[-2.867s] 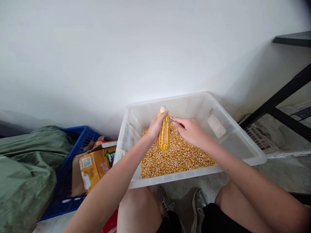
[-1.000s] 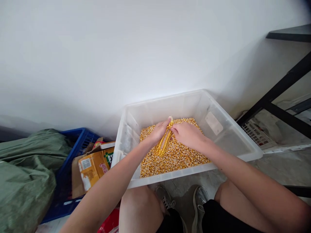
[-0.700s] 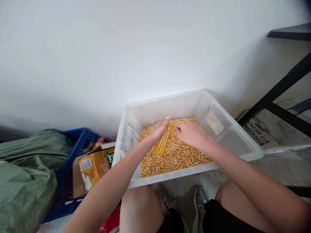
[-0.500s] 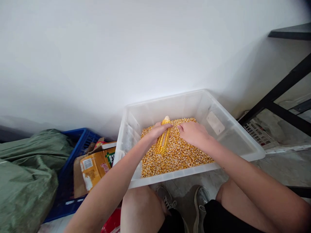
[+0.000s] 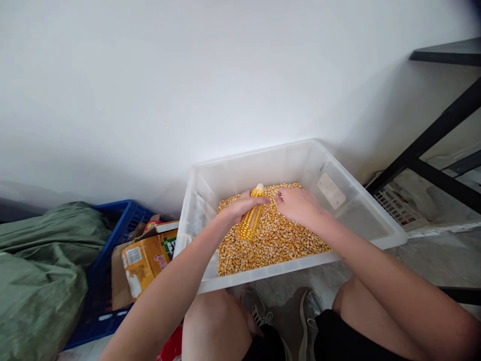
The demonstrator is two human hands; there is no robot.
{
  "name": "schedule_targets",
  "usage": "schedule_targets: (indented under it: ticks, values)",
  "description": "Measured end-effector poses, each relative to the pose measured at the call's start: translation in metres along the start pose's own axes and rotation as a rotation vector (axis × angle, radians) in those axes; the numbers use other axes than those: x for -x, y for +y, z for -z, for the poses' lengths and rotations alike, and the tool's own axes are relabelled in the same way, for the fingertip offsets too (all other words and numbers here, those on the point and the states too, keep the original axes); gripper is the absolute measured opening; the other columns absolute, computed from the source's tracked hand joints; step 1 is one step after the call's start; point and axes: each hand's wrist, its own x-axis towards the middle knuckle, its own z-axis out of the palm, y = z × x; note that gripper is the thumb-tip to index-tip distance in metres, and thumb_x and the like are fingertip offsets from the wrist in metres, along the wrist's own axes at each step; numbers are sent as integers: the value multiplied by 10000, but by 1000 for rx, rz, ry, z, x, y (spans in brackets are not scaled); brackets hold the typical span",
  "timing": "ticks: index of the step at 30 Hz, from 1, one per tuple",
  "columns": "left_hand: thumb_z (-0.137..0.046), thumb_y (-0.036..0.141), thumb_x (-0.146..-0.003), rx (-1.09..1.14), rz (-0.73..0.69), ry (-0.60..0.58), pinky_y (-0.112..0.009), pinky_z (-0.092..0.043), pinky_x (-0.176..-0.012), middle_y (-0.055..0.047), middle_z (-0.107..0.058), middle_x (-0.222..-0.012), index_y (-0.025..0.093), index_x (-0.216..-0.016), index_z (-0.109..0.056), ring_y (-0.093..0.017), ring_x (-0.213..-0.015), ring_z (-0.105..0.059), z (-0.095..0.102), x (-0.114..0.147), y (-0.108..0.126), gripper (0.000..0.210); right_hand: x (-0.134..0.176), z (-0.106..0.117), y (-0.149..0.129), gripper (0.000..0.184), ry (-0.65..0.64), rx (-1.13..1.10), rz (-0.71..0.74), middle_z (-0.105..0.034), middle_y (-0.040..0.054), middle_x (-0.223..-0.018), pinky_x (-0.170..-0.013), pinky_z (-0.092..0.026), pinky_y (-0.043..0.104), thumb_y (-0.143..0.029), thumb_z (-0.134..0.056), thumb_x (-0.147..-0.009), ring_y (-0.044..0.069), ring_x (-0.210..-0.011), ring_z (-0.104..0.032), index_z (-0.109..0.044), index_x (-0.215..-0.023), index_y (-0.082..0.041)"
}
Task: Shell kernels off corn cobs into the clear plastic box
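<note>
My left hand [image 5: 244, 205] is wrapped round an ear of corn [image 5: 248, 225], its thumb lying across the upper part. The ear is yellow, with a pale bare tip pointing away from me and a strip along its side where kernels are gone. To the right of it, apart from the ear, my right hand [image 5: 296, 204] has its fingers curled together. A small thin glint shows at those fingertips, too small to name. Both hands are over loose corn kernels [image 5: 270, 245] that cover the bottom of a translucent plastic bin [image 5: 263, 273].
At the left, a blue crate [image 5: 101, 265] holds torn cardboard packaging [image 5: 145, 263], with a green sheet [image 5: 45, 271] draped beside it. A white wall [image 5: 210, 80] rises behind the bin. A black metal frame [image 5: 424, 135] and a white basket [image 5: 400, 205] stand at the right.
The ear of corn has tilted a little and its tip sits slightly lower, still in my left hand. My right hand has shifted slightly and stays beside it.
</note>
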Motion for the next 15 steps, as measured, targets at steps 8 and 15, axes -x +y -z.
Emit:
schedule_targets:
  ticks: [8, 15]
  values:
    - [-739, 344, -718, 47, 70, -141, -366, -568, -636, -43, -662, -904, 225, -1098, -541, -179, -651, -654, -3, 1, 0, 444, -2, 0, 1, 376, 3, -45, 5, -720, 163, -1044, -725, -454, 370, -377, -352, -957, 318, -972, -681, -657, -1005, -164]
    - [-603, 517, -813, 121, 164, -144, -339, -558, -604, -58, -689, -760, 196, -995, -617, -194, -613, -643, -6, 1, 0, 369, -3, 2, 1, 371, 33, -161, 23, -709, 163, -1091, -773, -461, 383, -401, -351, -968, 315, -1004, -668, -598, -1128, -175]
